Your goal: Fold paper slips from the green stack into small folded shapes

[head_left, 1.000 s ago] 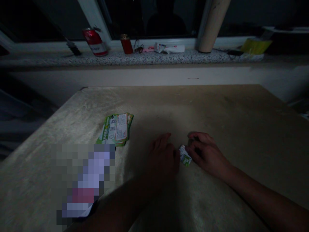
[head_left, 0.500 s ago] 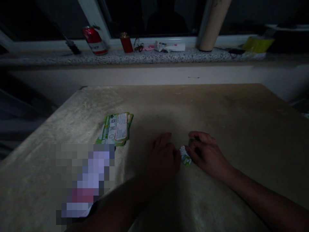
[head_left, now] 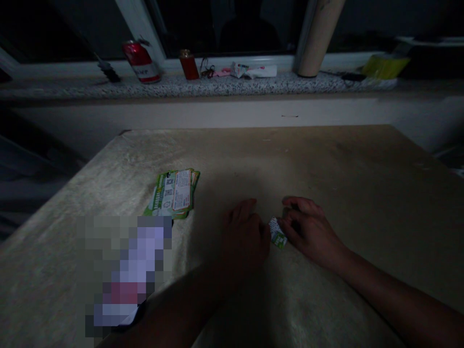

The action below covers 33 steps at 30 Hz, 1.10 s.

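Observation:
A small folded paper (head_left: 278, 235), printed green and white, lies at the table's middle between my two hands. My right hand (head_left: 306, 224) grips its right edge between thumb and forefinger, with the other fingers curled above. At the paper's left edge, my left hand (head_left: 245, 237) has its thumb and forefinger closed on it; deep shadow covers much of this hand. Left of my hands rests a stack of green and white printed leaflets (head_left: 176, 193), slightly fanned.
A blurred-out pale object (head_left: 139, 261) lies on the table (head_left: 344, 169) near my left forearm. Along the granite sill (head_left: 217, 88) stand a red can (head_left: 140, 62), a small red bottle (head_left: 189, 65), a crumpled white wrapper (head_left: 253, 71), a cardboard tube (head_left: 319, 41) and a yellow item (head_left: 386, 66).
Almost nothing differs. Both hands and the folded paper keep their places; the whole view has shifted very slightly.

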Available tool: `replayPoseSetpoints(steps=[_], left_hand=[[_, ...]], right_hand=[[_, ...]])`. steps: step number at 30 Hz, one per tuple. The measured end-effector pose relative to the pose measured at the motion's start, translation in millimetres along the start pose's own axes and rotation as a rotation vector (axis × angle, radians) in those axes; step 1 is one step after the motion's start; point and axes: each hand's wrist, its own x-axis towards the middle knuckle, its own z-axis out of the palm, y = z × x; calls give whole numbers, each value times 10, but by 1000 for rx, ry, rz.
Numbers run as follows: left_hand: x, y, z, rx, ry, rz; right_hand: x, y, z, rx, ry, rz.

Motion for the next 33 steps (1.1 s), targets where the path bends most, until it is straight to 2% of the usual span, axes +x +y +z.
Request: replayPoseSetpoints(steps=[17,22,26,29,33], left_hand=[[8,10,9,-3,-5,-5],[-17,-8,20,-4,31,59],[-44,-25,11,6,-31,150],[-46,-18,-8,30,-72,157],[-43,3,-12,59,-71,161]], right_hand=[[7,-18,-3,-5,-7,16],[12,-28,-10,-9,-12,23],[14,-24,-9,-4,-13,22],[15,-21,-8,-2,-14,24],[15,-26,-10,1,-14,18]])
